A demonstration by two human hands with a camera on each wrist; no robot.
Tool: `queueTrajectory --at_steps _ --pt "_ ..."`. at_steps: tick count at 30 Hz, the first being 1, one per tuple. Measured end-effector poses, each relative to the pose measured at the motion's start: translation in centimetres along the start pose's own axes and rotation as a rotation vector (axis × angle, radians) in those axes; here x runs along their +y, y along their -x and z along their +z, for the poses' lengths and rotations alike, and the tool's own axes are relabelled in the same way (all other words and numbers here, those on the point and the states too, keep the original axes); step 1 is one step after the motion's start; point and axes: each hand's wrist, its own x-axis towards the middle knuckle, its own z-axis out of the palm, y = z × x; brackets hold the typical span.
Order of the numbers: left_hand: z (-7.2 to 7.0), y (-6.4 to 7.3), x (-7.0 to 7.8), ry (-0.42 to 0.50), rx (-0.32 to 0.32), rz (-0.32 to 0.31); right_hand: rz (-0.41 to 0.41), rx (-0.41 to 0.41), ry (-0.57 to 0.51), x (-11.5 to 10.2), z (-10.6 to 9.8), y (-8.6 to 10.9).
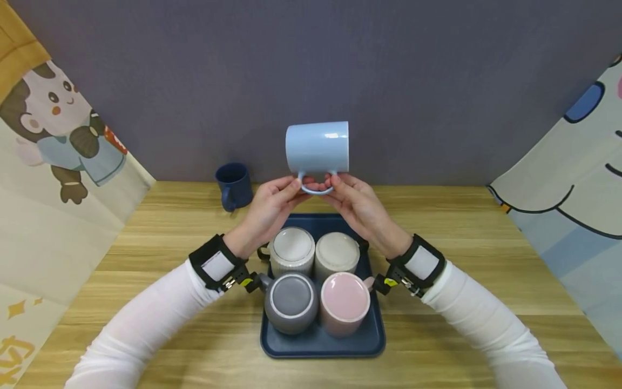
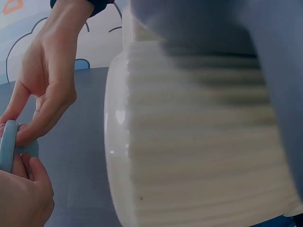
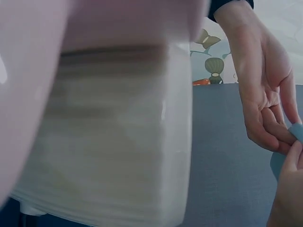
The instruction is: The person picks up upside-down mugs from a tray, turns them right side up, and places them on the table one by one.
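Observation:
A light blue mug [image 1: 317, 147] is held up on its side above the back of the tray, its handle [image 1: 317, 190] pointing down toward me. My left hand [image 1: 272, 202] pinches one end of that handle between thumb and fingers. At the other end, my right hand [image 1: 359, 202] pinches it the same way. In the left wrist view, the right hand [image 2: 54, 75] and the handle [image 2: 7, 144] show at the left edge. A sliver of the light blue handle [image 3: 297, 130] appears between both hands in the right wrist view.
Below my hands, a dark blue tray [image 1: 320, 348] carries upside-down mugs: a ribbed cream mug [image 1: 292, 248], another cream mug [image 1: 337, 253], a grey mug [image 1: 291, 300] and a pink mug [image 1: 344, 300]. An upright navy mug [image 1: 238, 189] stands back left, near the grey wall panel [image 1: 413, 97].

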Motion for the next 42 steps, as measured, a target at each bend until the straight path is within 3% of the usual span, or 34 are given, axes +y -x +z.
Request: queueTrajectory --at_steps 14,20,27,34,42 --pt "-0.3 0.1 0.0 -0.019 0.004 0.023 0.015 -0.021 -0.037 -0.4 0.2 0.1" --pt "-1.2 0.4 0.3 -0.047 0.028 0.028 0.021 0.0 0.028 -0.7 0.3 0.0" --pt "-3.0 0.9 1.1 -0.154 0.066 -0.001 0.027 0.038 0.09 -1.1 0.4 -0.4" --pt "-5.3 1.9 0.9 -0.102 0.166 0.017 0.044 0.061 0.179 -1.3 0.7 -0.8" --pt "-7.5 2.9 0.1 -0.014 0.295 -0.023 0.066 0.064 0.288 -1.5 0.6 -1.9"
